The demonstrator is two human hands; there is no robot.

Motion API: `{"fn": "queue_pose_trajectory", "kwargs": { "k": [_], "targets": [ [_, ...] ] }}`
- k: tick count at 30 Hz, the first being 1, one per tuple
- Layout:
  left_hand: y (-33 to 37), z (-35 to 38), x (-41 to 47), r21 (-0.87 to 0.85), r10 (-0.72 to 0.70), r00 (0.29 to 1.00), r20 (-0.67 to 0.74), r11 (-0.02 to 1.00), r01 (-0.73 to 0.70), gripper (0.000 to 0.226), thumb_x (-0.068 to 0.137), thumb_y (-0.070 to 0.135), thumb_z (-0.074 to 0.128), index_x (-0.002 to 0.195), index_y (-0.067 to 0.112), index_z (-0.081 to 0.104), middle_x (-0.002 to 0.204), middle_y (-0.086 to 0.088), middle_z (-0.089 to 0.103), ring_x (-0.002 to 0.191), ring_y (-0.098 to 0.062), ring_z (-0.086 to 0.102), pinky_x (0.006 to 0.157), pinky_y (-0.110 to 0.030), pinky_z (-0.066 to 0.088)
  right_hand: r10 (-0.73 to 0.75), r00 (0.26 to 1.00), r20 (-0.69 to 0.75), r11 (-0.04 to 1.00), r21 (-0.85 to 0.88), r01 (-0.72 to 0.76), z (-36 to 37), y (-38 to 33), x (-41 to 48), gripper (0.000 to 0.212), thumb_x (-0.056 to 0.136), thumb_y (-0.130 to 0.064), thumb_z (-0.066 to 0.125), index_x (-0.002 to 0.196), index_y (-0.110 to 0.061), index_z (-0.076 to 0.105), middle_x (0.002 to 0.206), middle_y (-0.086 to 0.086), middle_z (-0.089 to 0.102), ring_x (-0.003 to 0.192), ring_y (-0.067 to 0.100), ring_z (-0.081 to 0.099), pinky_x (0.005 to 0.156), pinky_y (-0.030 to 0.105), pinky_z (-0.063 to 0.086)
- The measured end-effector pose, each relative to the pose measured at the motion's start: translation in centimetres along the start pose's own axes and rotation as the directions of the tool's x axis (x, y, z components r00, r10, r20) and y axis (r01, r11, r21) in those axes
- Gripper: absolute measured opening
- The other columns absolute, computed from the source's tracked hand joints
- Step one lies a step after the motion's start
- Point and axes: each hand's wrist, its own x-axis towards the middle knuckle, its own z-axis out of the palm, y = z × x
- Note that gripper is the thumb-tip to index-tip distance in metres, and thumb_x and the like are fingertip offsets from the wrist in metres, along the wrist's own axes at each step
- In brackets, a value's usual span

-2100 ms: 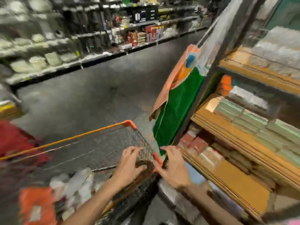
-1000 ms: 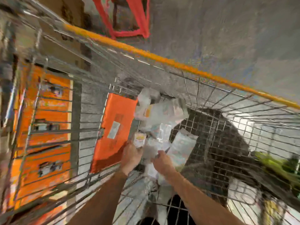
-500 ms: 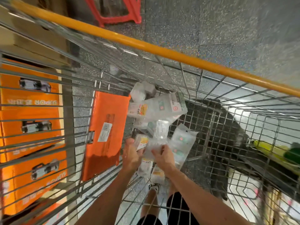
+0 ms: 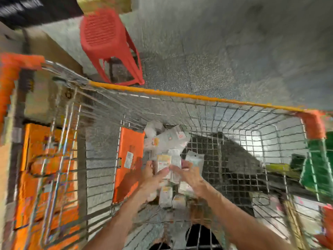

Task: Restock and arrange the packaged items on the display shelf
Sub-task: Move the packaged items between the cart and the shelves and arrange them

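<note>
I look down into a wire shopping cart point(image 4: 234, 127) with an orange-yellow rim. A heap of small white packets point(image 4: 167, 139) lies on its floor beside a flat orange box point(image 4: 129, 159). My left hand point(image 4: 153, 179) and my right hand point(image 4: 191, 175) are both inside the cart, close together. Between them they hold up a small bunch of white packets point(image 4: 168, 164), the left gripping the one with a yellow label and the right pinching the one beside it. More packets point(image 4: 165, 195) lie under my wrists. The picture is blurred.
A red plastic stool point(image 4: 108, 46) stands on the grey floor beyond the cart's far rim. Orange boxes point(image 4: 36, 177) sit outside the cart on the left. Green items point(image 4: 317, 168) lie to the right of the cart.
My view swung from the display shelf down into the cart. Both hands reached in, gathered packets from the heap and have lifted a bunch slightly. The view has now tilted up to show the stool.
</note>
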Motion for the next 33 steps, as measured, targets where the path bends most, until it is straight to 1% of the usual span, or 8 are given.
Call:
{"fn": "queue_pose_trajectory", "kwargs": {
  "k": [3, 5, 7, 10, 16, 21, 26, 33],
  "targets": [
    [1.6, -1.5, -2.2, -0.024, 0.087, 0.996, 0.006, 0.996, -0.087, 0.049, 0.086, 0.022, 0.071, 0.122, 0.024, 0.039, 0.111, 0.011, 0.054, 0.086, 0.001, 0.052, 0.070, -0.001, 0.041, -0.095, 0.995, -0.029, 0.977, 0.187, 0.099, -1.1, -2.8, -4.6, 0.046, 0.085, -0.032, 0.070, 0.117, -0.001, 0.061, 0.106, 0.013, 0.066, 0.091, 0.026, 0.067, 0.083, 0.044, 0.057],
    [4.1, -2.4, -5.1, -0.062, 0.160, 0.985, 0.060, 0.986, -0.156, 0.073, 0.074, 0.044, 0.079, 0.132, 0.025, 0.038, 0.130, 0.007, 0.054, 0.101, -0.006, 0.060, 0.093, -0.025, 0.048, -0.186, 0.979, -0.086, 0.933, 0.296, 0.203, -2.1, -4.7, -9.6, 0.026, 0.096, -0.023, 0.056, 0.116, -0.006, 0.059, 0.099, 0.003, 0.062, 0.084, 0.018, 0.063, 0.076, 0.038, 0.057],
    [5.8, -2.5, -7.5, -0.089, 0.264, 0.959, 0.108, 0.963, -0.255, 0.088, 0.064, 0.053, 0.084, 0.135, 0.026, 0.039, 0.133, -0.002, 0.057, 0.104, -0.015, 0.066, 0.083, -0.035, 0.056, -0.266, 0.943, -0.200, 0.881, 0.346, 0.322, -3.0, -5.5, -14.1, 0.027, 0.099, -0.022, 0.051, 0.122, -0.007, 0.051, 0.104, -0.001, 0.054, 0.084, 0.016, 0.060, 0.069, 0.035, 0.057],
    [9.5, -1.3, -12.4, -0.104, 0.425, 0.891, 0.163, 0.905, -0.412, 0.056, 0.075, 0.029, 0.081, 0.121, 0.011, 0.054, 0.115, -0.011, 0.065, 0.094, -0.017, 0.069, 0.063, -0.022, 0.055, -0.321, 0.874, -0.364, 0.813, 0.367, 0.452, -4.3, -5.9, -19.9, 0.035, 0.098, -0.031, 0.052, 0.124, -0.009, 0.047, 0.121, 0.010, 0.053, 0.089, 0.026, 0.066, 0.069, 0.040, 0.058],
    [16.3, 4.1, -22.9, -0.177, 0.651, 0.676, 0.344, 0.752, -0.635, 0.054, 0.075, 0.016, 0.080, 0.120, 0.004, 0.051, 0.111, -0.015, 0.068, 0.085, -0.016, 0.070, 0.062, -0.024, 0.056, -0.460, 0.646, -0.608, 0.643, 0.273, 0.715, -9.3, -6.0, -32.5, 0.033, 0.091, -0.028, 0.056, 0.117, -0.008, 0.056, 0.112, 0.021, 0.065, 0.097, 0.036, 0.065, 0.077, 0.049, 0.053],
    [21.6, 11.1, -35.3, -0.226, 0.791, 0.353, 0.500, 0.513, -0.828, 0.057, 0.058, 0.005, 0.090, 0.109, 0.005, 0.063, 0.096, 0.001, 0.072, 0.072, 0.007, 0.066, 0.063, -0.009, 0.049, -0.476, 0.327, -0.816, 0.523, 0.036, 0.851, -15.3, -3.3, -45.4, 0.023, 0.076, -0.003, 0.065, 0.092, -0.020, 0.065, 0.089, -0.001, 0.073, 0.084, 0.019, 0.067, 0.080, 0.042, 0.054],
    [24.6, 19.8, -47.9, -0.358, 0.730, -0.026, 0.683, 0.303, -0.883, 0.062, 0.056, 0.004, 0.090, 0.111, 0.017, 0.066, 0.095, 0.006, 0.075, 0.087, -0.006, 0.070, 0.071, -0.012, 0.050, -0.374, 0.068, -0.925, 0.494, -0.136, 0.859, -23.3, 2.3, -57.6, 0.055, 0.050, -0.018, 0.066, 0.105, -0.015, 0.065, 0.096, 0.005, 0.074, 0.092, 0.027, 0.069, 0.088, 0.051, 0.054],
    [25.9, 30.8, -58.2, -0.480, 0.592, -0.346, 0.728, 0.080, -0.874, 0.056, 0.067, 0.014, 0.086, 0.116, 0.030, 0.063, 0.104, 0.013, 0.073, 0.095, -0.002, 0.068, 0.078, -0.014, 0.050, -0.314, -0.103, -0.944, 0.565, -0.273, 0.778, -29.7, 9.6, -68.7, 0.068, 0.071, 0.000, 0.076, 0.130, -0.017, 0.046, 0.110, -0.005, 0.068, 0.096, 0.006, 0.067, 0.088, 0.030, 0.054]
  ]
}}
